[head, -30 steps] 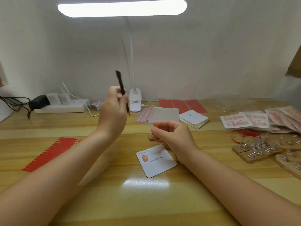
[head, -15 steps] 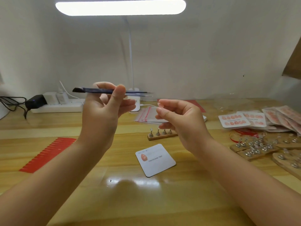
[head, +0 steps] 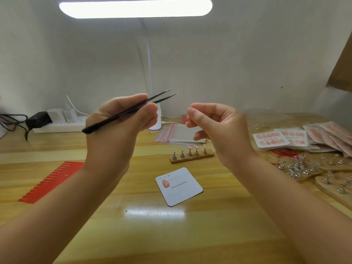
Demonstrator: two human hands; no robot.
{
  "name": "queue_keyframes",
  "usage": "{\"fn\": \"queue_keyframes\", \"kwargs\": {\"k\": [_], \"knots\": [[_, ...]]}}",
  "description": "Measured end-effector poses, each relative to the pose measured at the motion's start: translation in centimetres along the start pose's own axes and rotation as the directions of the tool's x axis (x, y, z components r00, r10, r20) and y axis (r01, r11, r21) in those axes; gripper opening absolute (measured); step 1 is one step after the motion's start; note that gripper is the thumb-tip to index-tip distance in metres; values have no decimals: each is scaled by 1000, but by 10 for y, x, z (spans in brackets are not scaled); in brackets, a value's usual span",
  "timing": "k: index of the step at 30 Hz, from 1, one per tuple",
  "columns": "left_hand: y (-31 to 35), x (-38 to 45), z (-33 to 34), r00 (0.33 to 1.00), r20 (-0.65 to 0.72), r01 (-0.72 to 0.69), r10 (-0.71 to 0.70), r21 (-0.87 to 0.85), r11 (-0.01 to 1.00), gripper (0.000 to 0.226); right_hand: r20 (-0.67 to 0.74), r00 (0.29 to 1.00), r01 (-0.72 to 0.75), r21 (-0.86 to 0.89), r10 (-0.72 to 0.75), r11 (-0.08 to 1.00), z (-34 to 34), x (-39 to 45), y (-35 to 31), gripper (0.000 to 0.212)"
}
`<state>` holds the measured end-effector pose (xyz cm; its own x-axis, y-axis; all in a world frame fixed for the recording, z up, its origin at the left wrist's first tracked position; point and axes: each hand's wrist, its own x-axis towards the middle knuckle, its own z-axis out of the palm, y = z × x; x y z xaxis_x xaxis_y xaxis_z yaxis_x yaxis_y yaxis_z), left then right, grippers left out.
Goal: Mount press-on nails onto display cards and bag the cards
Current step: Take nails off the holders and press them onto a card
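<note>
My left hand [head: 122,121] is raised above the table and grips black tweezers [head: 133,109], whose open tips point up and to the right. My right hand [head: 217,128] is raised opposite it with curled fingers. Its thumb and forefinger pinch something small and pale, mostly hidden. Below on the table lies a white display card [head: 182,191] with one pink nail [head: 165,183] mounted at its left. Behind the card stands a wooden nail stand [head: 191,158] with several metal pegs, three of them carrying pink nails. A stack of clear zip bags [head: 177,133] lies beyond the stand.
Bagged finished cards [head: 270,139] and more wooden peg stands [head: 304,168] crowd the right side. A red strip sheet [head: 51,181] lies at the left. A power strip [head: 59,126] with plugs and the lamp base [head: 155,126] sit at the back wall.
My right hand rose from the nail stand to chest height with its fingertips pinched. The left hand turned the tweezers from upright to slanting up-right, tips toward the right hand.
</note>
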<state>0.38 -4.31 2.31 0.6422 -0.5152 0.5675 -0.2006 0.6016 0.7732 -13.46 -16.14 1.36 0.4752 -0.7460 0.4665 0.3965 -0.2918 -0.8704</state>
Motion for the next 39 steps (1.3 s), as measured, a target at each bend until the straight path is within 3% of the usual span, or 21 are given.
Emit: {"fn": "queue_keyframes", "kwargs": {"k": [4, 8, 19, 27, 36, 39], "knots": [[2, -2, -1, 988, 97, -132, 120, 124, 983, 11, 35, 997, 73, -22, -73, 997, 3, -1, -4, 15], [2, -8, -1, 940, 234, -311, 247, 295, 903, 12, 37, 994, 106, -14, -106, 994, 7, -1, -9, 16], [5, -15, 2, 881, 306, -455, 361, 336, 825, 13, 39, 993, 116, -21, -115, 993, 10, -1, -11, 19], [3, -15, 2, 872, 298, -483, 388, 402, 778, 13, 47, 991, 124, -48, -122, 991, 9, -1, -7, 17], [5, -12, 0, 905, 307, -402, 294, 395, 826, 17, 69, 992, 109, -80, -104, 991, 7, 1, -4, 16], [4, -13, 0, 889, 351, -434, 294, 437, 788, 20, 85, 991, 106, -81, -99, 991, 8, 0, -4, 16]]}}
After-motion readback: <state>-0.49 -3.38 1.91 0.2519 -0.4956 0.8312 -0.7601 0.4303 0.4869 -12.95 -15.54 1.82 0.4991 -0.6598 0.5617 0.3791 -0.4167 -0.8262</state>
